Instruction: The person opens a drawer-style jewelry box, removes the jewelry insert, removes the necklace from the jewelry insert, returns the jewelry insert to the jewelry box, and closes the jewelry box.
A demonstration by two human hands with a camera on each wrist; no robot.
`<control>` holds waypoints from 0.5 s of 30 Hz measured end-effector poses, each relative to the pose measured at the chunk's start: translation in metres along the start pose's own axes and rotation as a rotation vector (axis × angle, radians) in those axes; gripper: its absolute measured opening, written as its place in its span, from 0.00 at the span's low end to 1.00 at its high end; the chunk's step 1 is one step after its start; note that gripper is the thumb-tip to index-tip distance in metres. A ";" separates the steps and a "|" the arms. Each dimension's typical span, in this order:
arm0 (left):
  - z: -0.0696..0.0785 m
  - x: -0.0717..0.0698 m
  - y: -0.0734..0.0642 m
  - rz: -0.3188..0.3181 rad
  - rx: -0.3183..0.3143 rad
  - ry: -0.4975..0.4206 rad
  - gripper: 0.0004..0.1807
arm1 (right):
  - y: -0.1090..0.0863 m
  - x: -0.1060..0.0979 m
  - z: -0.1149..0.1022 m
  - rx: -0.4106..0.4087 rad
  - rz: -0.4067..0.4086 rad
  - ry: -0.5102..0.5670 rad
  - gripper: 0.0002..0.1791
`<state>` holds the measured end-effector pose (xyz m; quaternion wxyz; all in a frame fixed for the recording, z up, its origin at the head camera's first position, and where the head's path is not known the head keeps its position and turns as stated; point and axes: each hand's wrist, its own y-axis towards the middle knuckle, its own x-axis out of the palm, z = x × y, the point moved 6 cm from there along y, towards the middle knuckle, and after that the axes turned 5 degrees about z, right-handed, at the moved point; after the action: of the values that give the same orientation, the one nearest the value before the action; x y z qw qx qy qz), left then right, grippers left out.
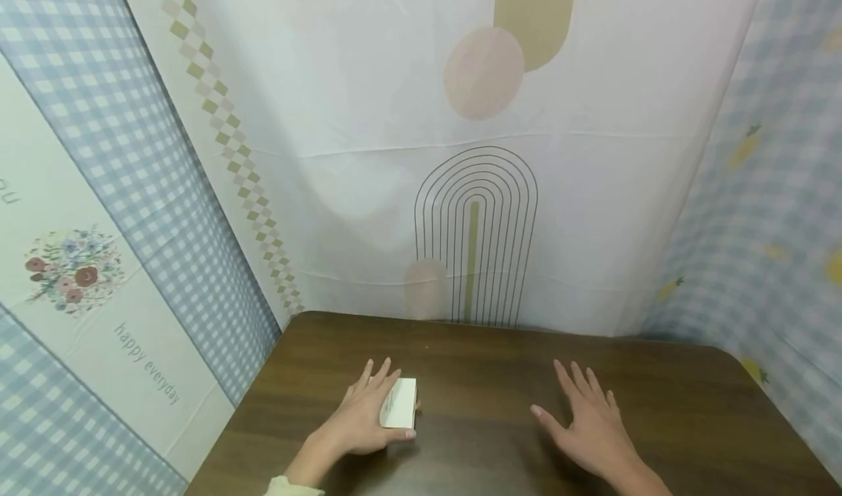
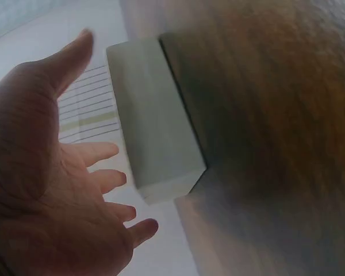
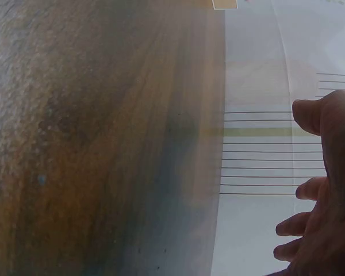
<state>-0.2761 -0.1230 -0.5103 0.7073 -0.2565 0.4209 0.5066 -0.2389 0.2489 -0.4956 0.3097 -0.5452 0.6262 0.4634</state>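
Observation:
A small white box (image 1: 403, 404) lies on the brown wooden table on the left side, with a bit of brown showing at its right edge. My left hand (image 1: 365, 413) is held over the box's left side, thumb and fingers spread around it. From the left wrist, the plain pale face of the box (image 2: 155, 115) is seen just beyond the fingertips of the left hand (image 2: 63, 167), whose fingers are extended. Farther right, my right hand (image 1: 588, 423) hovers above the table with fingers spread and nothing in it; the right wrist view shows this hand (image 3: 328, 190) at its edge.
The dark wood table (image 1: 473, 386) has rounded far corners. Behind it hangs a white cloth (image 1: 355, 218) printed with arches and circles. Blue checked cloths hang at the left (image 1: 164, 116) and the right (image 1: 776, 211).

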 end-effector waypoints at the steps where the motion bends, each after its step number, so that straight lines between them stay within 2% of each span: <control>1: 0.000 0.002 0.000 -0.013 0.007 -0.011 0.63 | 0.000 0.000 0.000 -0.002 0.003 0.004 0.53; 4: -0.001 0.008 0.002 -0.035 0.025 -0.026 0.65 | -0.001 0.001 0.000 -0.005 0.001 0.027 0.53; 7: -0.002 0.012 0.003 -0.028 0.046 -0.036 0.64 | 0.000 0.002 0.000 -0.002 -0.003 0.043 0.52; 11: -0.001 0.017 0.006 -0.019 0.085 -0.011 0.62 | 0.001 0.001 -0.002 -0.009 0.017 0.054 0.49; 15: 0.004 0.022 0.010 -0.051 0.109 0.023 0.61 | 0.001 0.001 -0.007 -0.017 0.045 0.057 0.44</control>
<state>-0.2811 -0.1056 -0.5267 0.7281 -0.2341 0.4494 0.4616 -0.2393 0.2422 -0.4936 0.2767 -0.5464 0.6430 0.4598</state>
